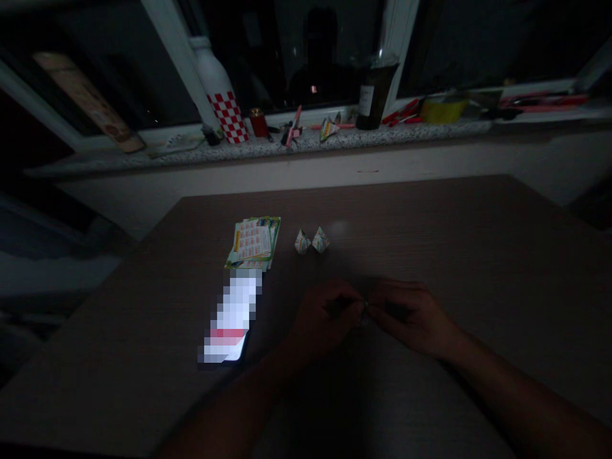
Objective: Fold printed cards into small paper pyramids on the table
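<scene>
My left hand point(329, 312) and my right hand point(414, 315) meet above the table, thumbs and fingers pinched together. Between their fingertips is a small piece of folded paper point(363, 315), mostly covered by the fingers and dim in the poor light. Beyond my left hand stand two folded paper shapes with pointed tops, one on the left point(301, 242) and one on the right point(320, 240), close side by side. To their left lies a loose stack of printed paper slips point(252, 243).
A phone with its screen lit point(234, 319) lies left of my hands on the brown table point(454, 242). Behind, the window sill point(282, 148) carries a red-checked white bottle point(222, 95), a dark cup point(375, 95), a patterned cylinder point(90, 102) and several small items.
</scene>
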Demonstrator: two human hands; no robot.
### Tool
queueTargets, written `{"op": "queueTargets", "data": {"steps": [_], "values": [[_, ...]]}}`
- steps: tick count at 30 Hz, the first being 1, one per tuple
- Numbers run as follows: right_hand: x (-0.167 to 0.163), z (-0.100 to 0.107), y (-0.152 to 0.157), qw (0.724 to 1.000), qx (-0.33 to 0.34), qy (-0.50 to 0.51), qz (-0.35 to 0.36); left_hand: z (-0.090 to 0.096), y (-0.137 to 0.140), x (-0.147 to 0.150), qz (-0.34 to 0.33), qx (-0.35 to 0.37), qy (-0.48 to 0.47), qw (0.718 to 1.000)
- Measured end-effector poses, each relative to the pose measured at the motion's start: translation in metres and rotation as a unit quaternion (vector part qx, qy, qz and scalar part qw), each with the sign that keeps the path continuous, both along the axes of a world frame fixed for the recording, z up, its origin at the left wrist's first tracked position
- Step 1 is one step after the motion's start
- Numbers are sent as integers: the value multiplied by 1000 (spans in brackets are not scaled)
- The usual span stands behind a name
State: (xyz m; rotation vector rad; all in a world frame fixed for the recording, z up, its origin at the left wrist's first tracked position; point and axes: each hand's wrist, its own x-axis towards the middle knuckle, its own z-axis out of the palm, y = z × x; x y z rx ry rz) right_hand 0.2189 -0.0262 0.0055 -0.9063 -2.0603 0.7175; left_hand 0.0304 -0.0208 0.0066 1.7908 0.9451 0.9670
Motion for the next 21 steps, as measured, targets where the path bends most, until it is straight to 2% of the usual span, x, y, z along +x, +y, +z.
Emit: {"op": "queueTargets", "data": {"steps": [9,21], "values": [[0,0,0,1000,15,6,17,-6,1,3,1,35,-14,999],[-2,3,0,999,15,30,7,-8,0,3,37,19,-48,998]]}}
